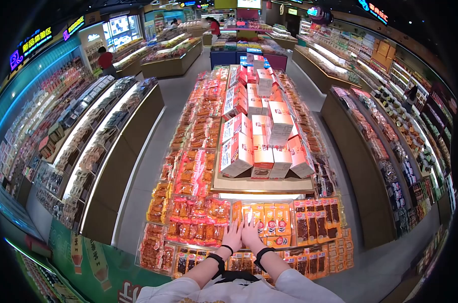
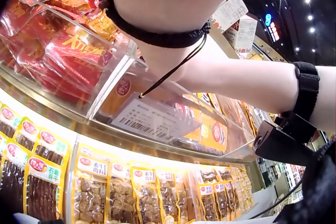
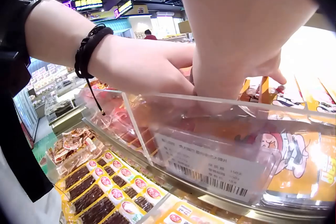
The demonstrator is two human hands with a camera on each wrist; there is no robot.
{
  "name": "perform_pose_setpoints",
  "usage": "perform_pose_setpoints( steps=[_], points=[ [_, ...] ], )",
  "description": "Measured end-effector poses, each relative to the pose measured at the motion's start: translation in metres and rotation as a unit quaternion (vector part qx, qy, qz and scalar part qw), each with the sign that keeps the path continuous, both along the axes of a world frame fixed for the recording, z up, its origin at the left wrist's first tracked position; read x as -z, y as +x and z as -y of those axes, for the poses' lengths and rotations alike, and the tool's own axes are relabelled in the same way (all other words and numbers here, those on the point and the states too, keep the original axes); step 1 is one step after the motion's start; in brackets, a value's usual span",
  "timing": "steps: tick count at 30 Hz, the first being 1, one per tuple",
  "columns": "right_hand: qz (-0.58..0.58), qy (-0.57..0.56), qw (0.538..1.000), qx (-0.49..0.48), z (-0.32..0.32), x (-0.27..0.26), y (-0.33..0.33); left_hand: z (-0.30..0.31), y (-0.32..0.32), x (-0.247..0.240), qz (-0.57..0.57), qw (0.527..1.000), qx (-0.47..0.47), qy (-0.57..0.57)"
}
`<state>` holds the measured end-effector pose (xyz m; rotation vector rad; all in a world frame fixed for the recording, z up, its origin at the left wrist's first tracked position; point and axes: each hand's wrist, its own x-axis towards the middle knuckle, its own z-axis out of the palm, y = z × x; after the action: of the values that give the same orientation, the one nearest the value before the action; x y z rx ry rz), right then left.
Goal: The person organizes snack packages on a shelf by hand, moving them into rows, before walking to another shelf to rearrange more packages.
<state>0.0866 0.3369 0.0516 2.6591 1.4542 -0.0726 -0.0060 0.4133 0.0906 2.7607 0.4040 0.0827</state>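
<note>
Side by side, my left hand and right hand reach into a clear plastic bin of flat orange snack packets. Fingers of both hands point forward, extended over the packets at the bin's left part. The right wrist view shows right fingertips right at the packets' upper edges. Behind the bin's front wall, the left hand's fingers are mostly hidden in both wrist views. A price label with a barcode sits on the bin's front.
Red packets fill the bin on the left, dark-filled packets the one on the right. A lower row of yellow-edged packets runs below. Stacked red-and-white boxes stand behind. Aisles flank the display.
</note>
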Motion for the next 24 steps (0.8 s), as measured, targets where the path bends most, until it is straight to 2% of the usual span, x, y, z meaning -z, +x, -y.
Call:
perform_pose_setpoints(
  steps=[3, 5, 10, 13, 18, 21, 24],
  points=[
    [-0.012, -0.012, 0.999, 0.031, 0.001, 0.000, -0.006, 0.001, 0.000, 0.000, -0.002, 1.000, 0.006, 0.006],
    [0.028, 0.034, 0.998, 0.041, 0.002, 0.009, -0.006, 0.001, 0.000, 0.004, 0.008, 1.000, 0.000, 0.009],
    [0.012, 0.083, 0.995, 0.048, 0.008, -0.003, 0.002, 0.003, -0.001, 0.001, -0.004, 1.000, -0.005, -0.008],
    [-0.042, 0.124, 0.990, 0.051, 0.012, -0.005, 0.010, 0.002, 0.000, -0.003, -0.010, 1.000, 0.000, 0.010],
    [-0.085, 0.093, 0.991, 0.046, 0.034, -0.008, 0.001, 0.004, 0.000, -0.002, -0.033, 0.999, 0.005, 0.031],
    [-0.084, 0.210, 0.973, 0.052, 0.029, -0.015, 0.013, 0.002, 0.006, -0.002, -0.040, 0.998, 0.007, 0.039],
    [-0.118, 0.259, 0.956, 0.063, 0.034, -0.026, 0.011, 0.002, 0.016, 0.004, -0.048, 0.993, 0.000, 0.107]
  ],
)
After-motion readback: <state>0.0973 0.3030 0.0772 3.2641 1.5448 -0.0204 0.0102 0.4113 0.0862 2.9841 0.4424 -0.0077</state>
